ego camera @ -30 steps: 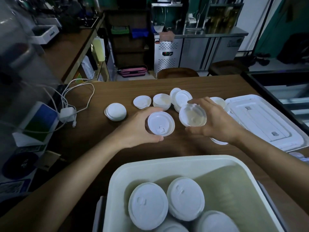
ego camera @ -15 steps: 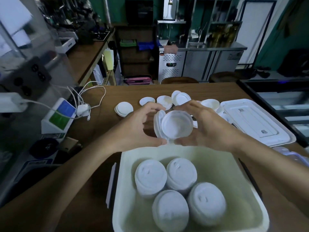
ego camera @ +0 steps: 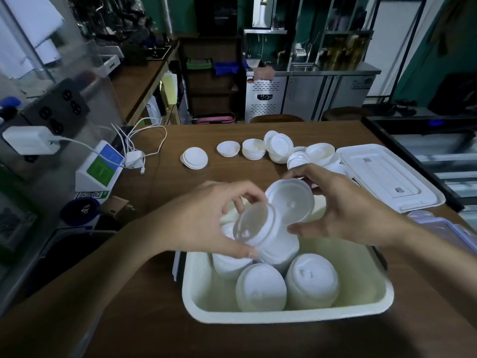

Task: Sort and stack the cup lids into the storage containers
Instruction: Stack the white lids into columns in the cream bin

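Left hand (ego camera: 204, 220) pinches the nearer lid (ego camera: 251, 223), right hand (ego camera: 353, 213) the farther lid (ego camera: 291, 202) (both tilted), over the container (ego camera: 284, 317).

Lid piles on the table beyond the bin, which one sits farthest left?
The flat-topped pile nearest the white charger. It lies top side up; its neighbours to the right lie hollow side up or lean.

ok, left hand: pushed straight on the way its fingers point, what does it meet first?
Probably the white lid in the right hand. The left hand, pinching its own clear lid, points right over the container; the two lids look almost touching, but depth is unclear.
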